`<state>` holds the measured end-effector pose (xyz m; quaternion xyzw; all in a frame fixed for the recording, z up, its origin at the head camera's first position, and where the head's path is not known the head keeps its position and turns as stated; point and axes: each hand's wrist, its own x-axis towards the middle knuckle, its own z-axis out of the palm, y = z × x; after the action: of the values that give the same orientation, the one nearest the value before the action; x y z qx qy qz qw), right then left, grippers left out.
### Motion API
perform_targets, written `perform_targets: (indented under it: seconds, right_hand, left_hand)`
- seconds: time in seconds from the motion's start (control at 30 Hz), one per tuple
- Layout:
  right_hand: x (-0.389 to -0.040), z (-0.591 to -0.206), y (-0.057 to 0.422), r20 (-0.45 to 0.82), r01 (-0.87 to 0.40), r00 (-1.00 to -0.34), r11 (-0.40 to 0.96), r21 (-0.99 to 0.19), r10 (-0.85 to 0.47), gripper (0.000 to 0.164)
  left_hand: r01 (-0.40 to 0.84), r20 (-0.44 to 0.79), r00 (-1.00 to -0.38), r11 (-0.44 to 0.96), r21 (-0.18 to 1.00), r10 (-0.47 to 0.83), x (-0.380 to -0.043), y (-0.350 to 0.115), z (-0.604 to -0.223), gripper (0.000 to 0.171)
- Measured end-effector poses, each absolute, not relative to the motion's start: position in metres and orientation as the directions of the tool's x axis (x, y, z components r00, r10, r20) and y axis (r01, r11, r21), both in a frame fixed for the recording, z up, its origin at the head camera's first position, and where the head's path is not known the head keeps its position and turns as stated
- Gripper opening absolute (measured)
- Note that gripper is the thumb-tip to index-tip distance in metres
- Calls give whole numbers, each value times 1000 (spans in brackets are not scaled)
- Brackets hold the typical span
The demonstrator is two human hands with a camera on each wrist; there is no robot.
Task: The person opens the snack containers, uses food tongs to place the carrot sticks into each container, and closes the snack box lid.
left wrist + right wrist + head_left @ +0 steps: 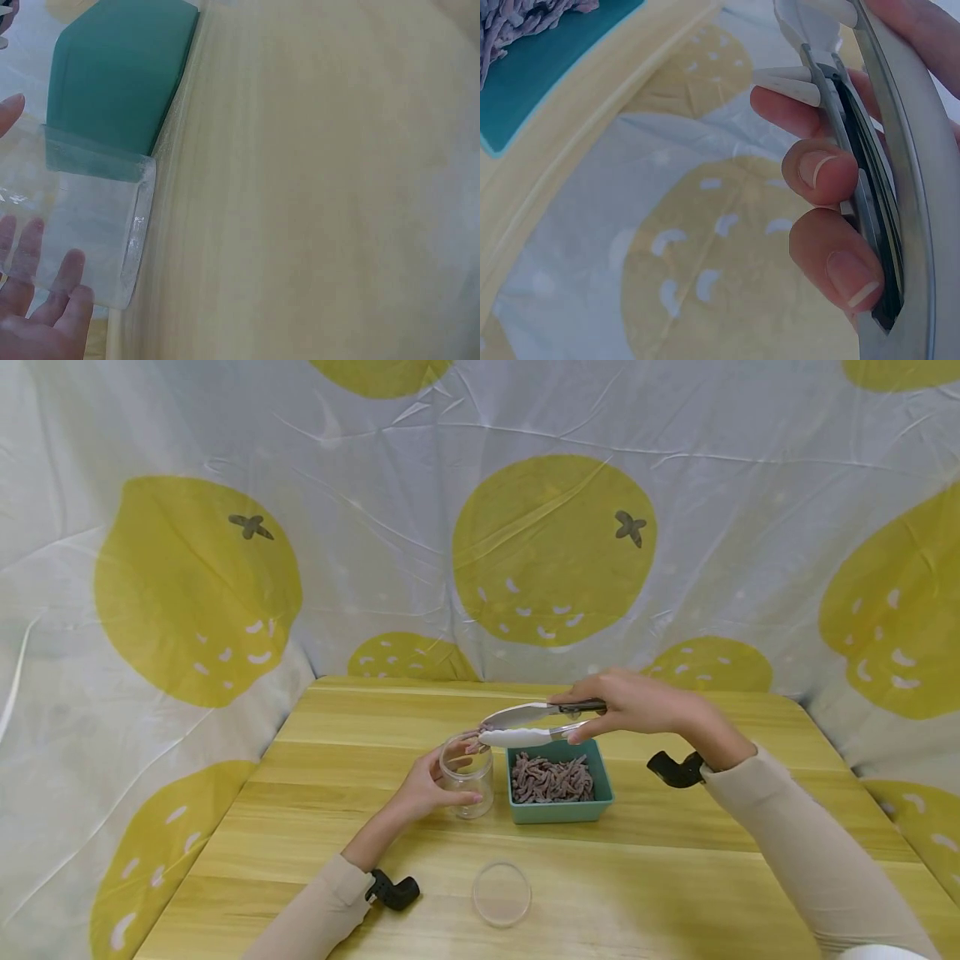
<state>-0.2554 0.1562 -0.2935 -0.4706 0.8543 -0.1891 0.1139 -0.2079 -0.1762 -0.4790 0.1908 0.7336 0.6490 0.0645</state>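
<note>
My left hand [418,787] grips a clear, open-topped jar [474,800], thumb on the near side and fingers round the far side. In the left wrist view several fingers show through the wall of the jar [97,225]. Above it, my right hand [637,703] holds a pair of tongs [519,737] with white tips and metal-and-black handles. A few brownish-purple strips [474,746] are at the tong tips, over the jar's mouth. In the right wrist view curled fingers [832,262] press the tongs' handle; the tips are cut off there.
Right of the jar stands a teal rectangular container [562,813] with a heap of brownish-purple strips [551,779]. A clear round lid [502,894] lies nearer the table's front. The wooden table [675,868] meets a lemon-patterned curtain [375,543] at the back and sides.
</note>
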Motion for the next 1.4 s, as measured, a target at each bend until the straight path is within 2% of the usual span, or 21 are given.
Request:
perform_targets:
  seconds: [0.23, 0.57, 1.4]
  right_hand:
    - [-261, -295, 140, -31, -788, -499, 468, -400, -866, 61]
    - [-262, -296, 127, -43, -814, -477, 460, -355, -878, 59]
    - [-256, -297, 113, -86, -794, -532, 532, -296, -842, 59]
  left_hand:
    - [220, 177, -913, 76, 973, 368, -208, -176, -480, 86]
    - [126, 73, -943, 147, 981, 324, -206, -177, -477, 88]
    - [126, 69, -947, 166, 978, 313, -207, -177, -478, 89]
